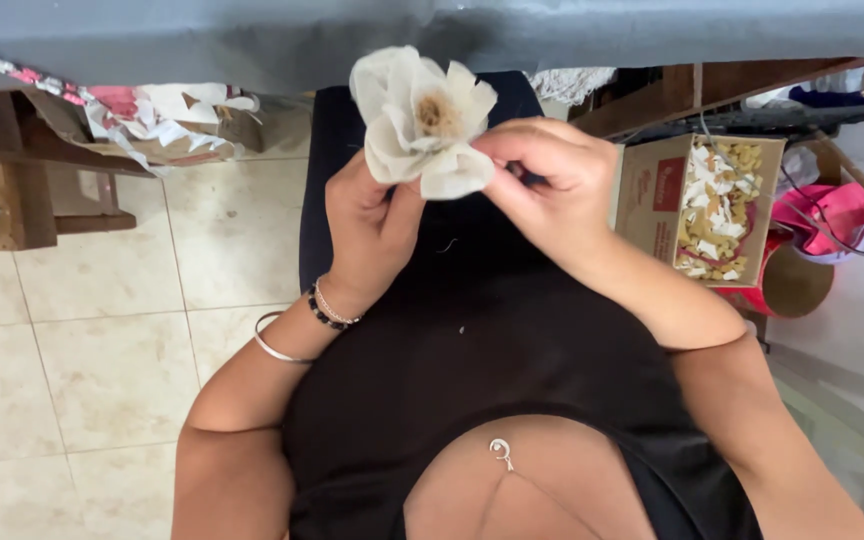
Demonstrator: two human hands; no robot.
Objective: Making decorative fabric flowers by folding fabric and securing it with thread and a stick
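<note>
Nearby, brown carton (652, 190) beside right hand (552, 190)

A grey tabletop (652, 30) runs across the top edge of the view, with crumpled foil and paper scraps (152, 120) lying at its left end. Below it, the floor (102, 330) of pale beige tiles carries a dark wooden stand (22, 170) on the left. On the right, an open cardboard box (697, 205) of white and tan scraps sits beside a brown cardboard tube (792, 285).
</note>
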